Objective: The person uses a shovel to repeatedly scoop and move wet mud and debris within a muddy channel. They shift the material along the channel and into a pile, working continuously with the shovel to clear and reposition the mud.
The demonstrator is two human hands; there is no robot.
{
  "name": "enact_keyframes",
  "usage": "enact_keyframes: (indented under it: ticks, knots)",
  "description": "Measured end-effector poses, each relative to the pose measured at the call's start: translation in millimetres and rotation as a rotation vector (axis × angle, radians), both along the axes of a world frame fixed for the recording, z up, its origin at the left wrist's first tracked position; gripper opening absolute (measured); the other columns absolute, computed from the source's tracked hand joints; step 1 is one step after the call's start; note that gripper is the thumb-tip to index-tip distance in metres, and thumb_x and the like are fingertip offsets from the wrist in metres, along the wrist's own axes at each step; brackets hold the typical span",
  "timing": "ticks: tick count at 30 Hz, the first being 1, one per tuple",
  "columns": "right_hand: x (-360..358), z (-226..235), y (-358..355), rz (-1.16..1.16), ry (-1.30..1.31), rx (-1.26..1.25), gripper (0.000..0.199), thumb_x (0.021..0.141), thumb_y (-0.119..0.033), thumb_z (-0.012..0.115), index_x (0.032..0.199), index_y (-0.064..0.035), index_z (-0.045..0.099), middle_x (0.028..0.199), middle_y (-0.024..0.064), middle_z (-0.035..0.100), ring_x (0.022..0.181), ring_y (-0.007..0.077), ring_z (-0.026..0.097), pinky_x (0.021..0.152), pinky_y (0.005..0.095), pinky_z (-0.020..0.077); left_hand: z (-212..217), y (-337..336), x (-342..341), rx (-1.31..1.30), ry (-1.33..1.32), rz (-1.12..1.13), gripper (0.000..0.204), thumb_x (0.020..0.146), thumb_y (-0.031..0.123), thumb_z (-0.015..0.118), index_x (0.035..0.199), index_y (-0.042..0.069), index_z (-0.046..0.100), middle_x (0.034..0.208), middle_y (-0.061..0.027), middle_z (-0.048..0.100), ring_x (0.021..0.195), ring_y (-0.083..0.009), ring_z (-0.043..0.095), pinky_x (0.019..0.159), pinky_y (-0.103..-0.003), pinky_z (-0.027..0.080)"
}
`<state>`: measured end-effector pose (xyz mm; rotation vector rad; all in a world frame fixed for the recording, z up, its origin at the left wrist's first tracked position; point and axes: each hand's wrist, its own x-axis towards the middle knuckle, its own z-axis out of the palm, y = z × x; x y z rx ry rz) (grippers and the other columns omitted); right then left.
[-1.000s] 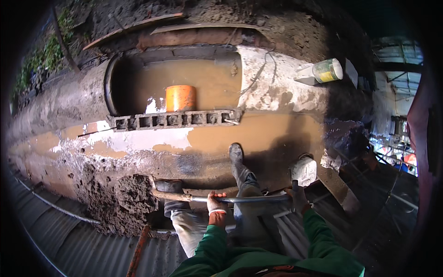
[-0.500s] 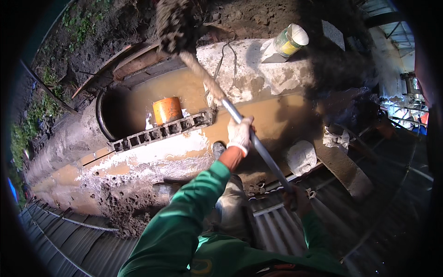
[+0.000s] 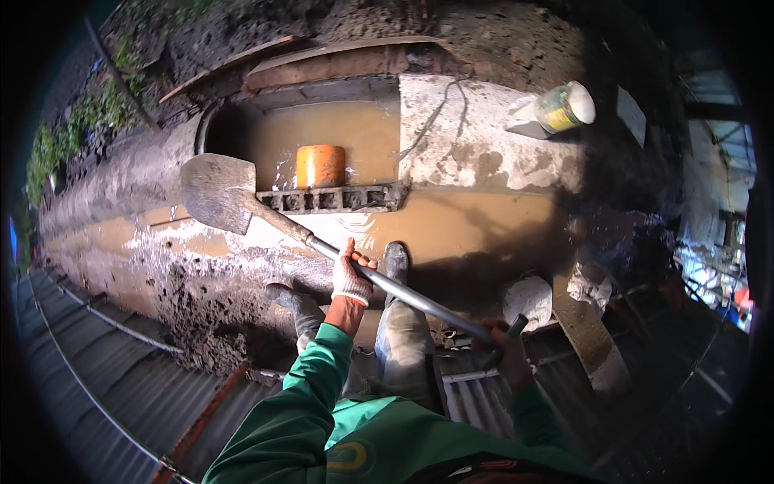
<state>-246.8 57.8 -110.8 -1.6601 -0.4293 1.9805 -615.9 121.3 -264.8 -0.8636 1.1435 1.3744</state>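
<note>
Now both hands, left hand (image 3: pixel 351 278) and right hand (image 3: pixel 501 339), clench the shovel (image 3: pixel 242 202), blade empty; mud (image 3: pixel 218 315) remains along the ditch (image 3: pixel 451 226) edge.

A round can (image 3: pixel 567 107) with a yellow-green label and white lid lies tipped on the far concrete slab (image 3: pixel 476 145), at right.

The shovel (image 3: pixel 322 246) slants across the water-filled trench (image 3: pixel 451 226), blade to the left, handle end to the right. Beyond it a perforated block (image 3: pixel 330 198) lies before a cylinder (image 3: pixel 320 165); a tin (image 3: pixel 564 107) sits far right on the concrete slab (image 3: pixel 476 137)
</note>
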Motion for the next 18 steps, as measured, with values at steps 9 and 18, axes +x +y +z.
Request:
enact_keyframes:
  ticks: [9,18]
  knots:
    - [-212.0,13.8,-38.4,0.526,-0.025,0.079,0.040,0.096,-0.010,0.056,0.136,-0.0039,0.058,0.108,0.0209,0.071,0.048,0.0161,0.053,0.047,0.0306,0.0476,-113.8,-193.8,-113.2,-0.052,0.013,0.321,0.025,0.100,0.024,0.064,0.082,0.009,0.057,0.061,-0.0074,0.057,0.047,-0.0259,0.057,0.046,-0.039,0.051]
    - [-370.6,-23.8,-50.9,0.798,-0.282,-0.024,0.038,0.098,-0.013,0.055,0.134,-0.0005,0.056,0.115,0.0223,0.071,0.053,0.0120,0.057,0.052,0.0260,0.0519,-177.8,-226.7,-173.0,-0.194,-0.184,0.617,0.019,0.091,0.020,0.071,0.084,0.011,0.056,0.059,-0.0045,0.055,0.046,-0.0227,0.056,0.045,-0.036,0.051]
